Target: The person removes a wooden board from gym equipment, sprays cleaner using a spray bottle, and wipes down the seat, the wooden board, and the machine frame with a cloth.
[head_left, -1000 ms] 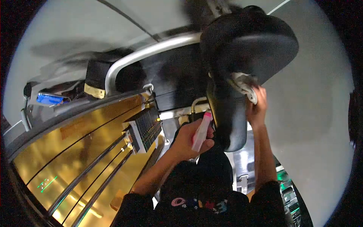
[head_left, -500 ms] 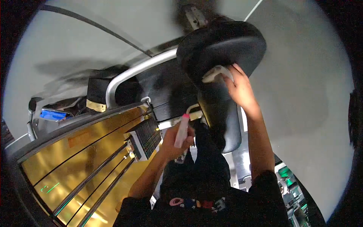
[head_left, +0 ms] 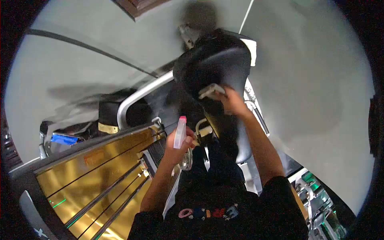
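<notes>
Head view: the right hand [head_left: 233, 103] pinches a crumpled off-white cloth [head_left: 212, 91] against the black padded cushion [head_left: 216, 60], seemingly to wipe it; the left grips a pink-topped translucent spray bottle [head_left: 180, 134] upright, apparently ready for spraying.

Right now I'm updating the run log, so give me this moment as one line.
left hand: gripping spray bottle | right hand: cloth against black pad | weight stack: left of bottle

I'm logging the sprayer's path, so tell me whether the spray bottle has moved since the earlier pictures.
Yes: the spray bottle has moved leftward in view, closer to the ridged black block.
</notes>
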Demonstrator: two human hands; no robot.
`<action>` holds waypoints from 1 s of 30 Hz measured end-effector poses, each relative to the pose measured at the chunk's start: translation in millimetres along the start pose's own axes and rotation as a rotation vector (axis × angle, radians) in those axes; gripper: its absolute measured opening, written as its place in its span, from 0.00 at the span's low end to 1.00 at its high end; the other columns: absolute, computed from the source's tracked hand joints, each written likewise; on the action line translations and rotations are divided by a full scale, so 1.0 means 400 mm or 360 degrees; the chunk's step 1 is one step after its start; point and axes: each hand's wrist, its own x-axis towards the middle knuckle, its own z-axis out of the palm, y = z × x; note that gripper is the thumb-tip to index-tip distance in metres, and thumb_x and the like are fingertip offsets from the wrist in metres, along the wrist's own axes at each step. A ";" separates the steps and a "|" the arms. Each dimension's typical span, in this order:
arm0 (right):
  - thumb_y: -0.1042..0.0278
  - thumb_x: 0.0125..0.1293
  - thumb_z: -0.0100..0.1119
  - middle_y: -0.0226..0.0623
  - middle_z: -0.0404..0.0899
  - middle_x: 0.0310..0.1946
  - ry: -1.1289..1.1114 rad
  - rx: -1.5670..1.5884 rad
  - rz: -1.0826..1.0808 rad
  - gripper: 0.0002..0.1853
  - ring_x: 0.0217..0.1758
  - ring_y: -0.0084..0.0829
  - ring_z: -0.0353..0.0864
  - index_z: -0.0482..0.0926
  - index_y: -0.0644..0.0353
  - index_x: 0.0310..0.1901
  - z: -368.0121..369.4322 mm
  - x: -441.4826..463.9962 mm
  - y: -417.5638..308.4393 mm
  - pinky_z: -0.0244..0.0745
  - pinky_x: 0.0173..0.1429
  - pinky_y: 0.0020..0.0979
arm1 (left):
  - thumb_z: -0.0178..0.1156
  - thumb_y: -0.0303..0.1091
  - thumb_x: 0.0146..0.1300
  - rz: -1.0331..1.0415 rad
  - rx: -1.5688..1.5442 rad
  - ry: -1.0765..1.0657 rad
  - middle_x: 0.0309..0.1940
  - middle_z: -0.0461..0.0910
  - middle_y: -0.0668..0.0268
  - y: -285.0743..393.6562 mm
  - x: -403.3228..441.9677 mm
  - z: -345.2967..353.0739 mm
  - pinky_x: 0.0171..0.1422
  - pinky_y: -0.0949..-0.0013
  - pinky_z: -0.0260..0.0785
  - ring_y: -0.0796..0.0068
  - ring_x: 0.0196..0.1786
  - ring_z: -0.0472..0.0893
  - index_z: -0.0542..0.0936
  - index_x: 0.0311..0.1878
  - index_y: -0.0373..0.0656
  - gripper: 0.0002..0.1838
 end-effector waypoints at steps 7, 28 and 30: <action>0.58 0.71 0.52 0.52 0.81 0.47 0.0110 0.0492 0.0547 0.19 0.52 0.43 0.81 0.74 0.63 0.56 -0.012 -0.182 -0.019 0.72 0.56 0.38 | 0.56 0.38 0.65 0.0245 0.0333 -0.0141 0.31 0.78 0.64 0.129 0.143 0.067 0.34 0.72 0.72 0.77 0.30 0.78 0.74 0.43 0.36 0.13; 0.52 0.72 0.50 0.50 0.81 0.46 0.0119 0.0547 0.0568 0.24 0.51 0.42 0.81 0.72 0.66 0.57 -0.021 -0.327 0.084 0.72 0.55 0.38 | 0.61 0.42 0.64 0.0140 0.0548 0.0042 0.20 0.78 0.67 0.167 0.278 0.192 0.30 0.72 0.70 0.77 0.24 0.79 0.78 0.34 0.36 0.16; 0.53 0.73 0.50 0.46 0.81 0.44 0.0099 0.0588 0.0583 0.22 0.49 0.35 0.79 0.73 0.64 0.57 -0.018 -0.327 0.083 0.72 0.54 0.35 | 0.61 0.43 0.65 0.0126 0.0483 0.0100 0.18 0.78 0.68 0.166 0.278 0.189 0.30 0.72 0.70 0.77 0.23 0.79 0.78 0.34 0.36 0.17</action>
